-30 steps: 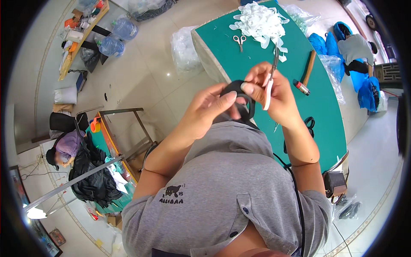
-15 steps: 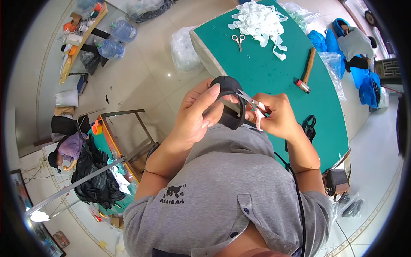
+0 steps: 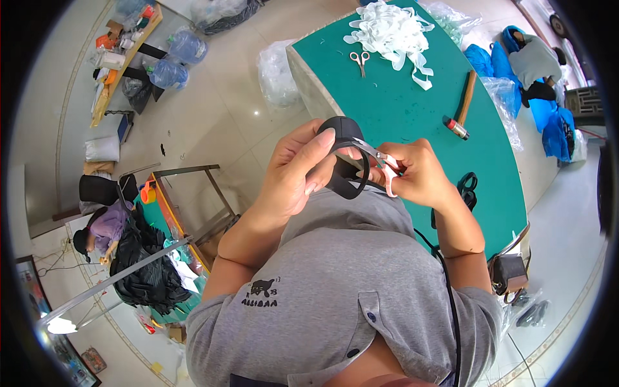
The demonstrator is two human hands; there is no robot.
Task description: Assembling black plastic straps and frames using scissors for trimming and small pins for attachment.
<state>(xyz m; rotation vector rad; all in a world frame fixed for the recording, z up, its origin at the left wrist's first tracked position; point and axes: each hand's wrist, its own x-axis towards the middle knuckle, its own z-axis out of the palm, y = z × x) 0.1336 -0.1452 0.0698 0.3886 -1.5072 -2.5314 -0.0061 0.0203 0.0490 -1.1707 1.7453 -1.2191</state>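
Observation:
A black ring-shaped band (image 3: pixel 340 126), wide and smooth like a strap bent into a loop, is pinched in my left hand (image 3: pixel 298 169), thumb on the outside and fingers reaching inside. My right hand (image 3: pixel 418 169) grips small scissors (image 3: pixel 389 179) with pale pink handles. Their blades point left and lie against the rim of the band. Whether the blade tips bite on a thread or on the edge is too small to tell. Both hands are in front of my grey shirt, by the left edge of the green table (image 3: pixel 387 116).
On the table lie a heap of white strips (image 3: pixel 390 32), second scissors (image 3: pixel 360 63), a wooden-handled hammer (image 3: pixel 465 100) and black-handled scissors (image 3: pixel 467 188). A clear plastic bag (image 3: pixel 277 74) sits beside the table. Two other people work farther off, left and right. A metal frame (image 3: pixel 193 171) stands at left.
The blades of the scissors, apart before, are now closer together at the band's rim. Both hands stay nearly in place.

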